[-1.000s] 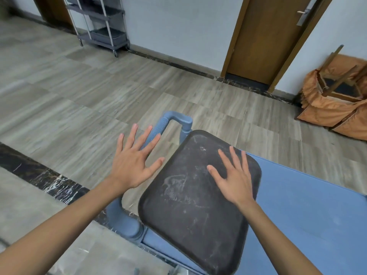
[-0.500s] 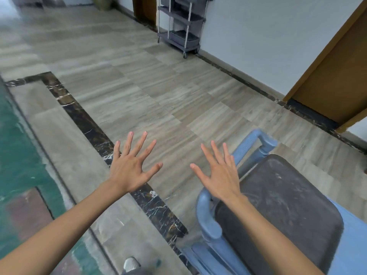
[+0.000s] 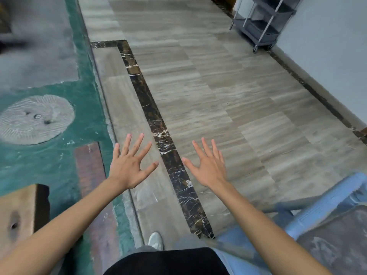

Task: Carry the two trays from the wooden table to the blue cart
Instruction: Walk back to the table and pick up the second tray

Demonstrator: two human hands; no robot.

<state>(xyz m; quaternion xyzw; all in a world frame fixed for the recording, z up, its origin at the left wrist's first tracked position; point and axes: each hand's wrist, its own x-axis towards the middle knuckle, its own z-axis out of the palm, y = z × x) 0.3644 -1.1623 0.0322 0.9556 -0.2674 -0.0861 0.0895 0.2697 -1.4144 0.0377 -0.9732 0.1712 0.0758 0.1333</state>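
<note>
Head view shows the left hand (image 3: 129,167) and right hand (image 3: 208,165) spread and empty above the floor, apparently freed to fetch again: one tray (image 3: 337,241) lies on the blue cart (image 3: 325,201) (wooden surface (image 3: 17,213) at left).

Readable text: none | labels, brands, numbers, signs: none legible on the floor (image 3: 198,96), the wall (image 3: 327,46), the grey trolley (image 3: 262,22), the blue cart (image 3: 325,201) or the dark tray (image 3: 337,241)
</note>
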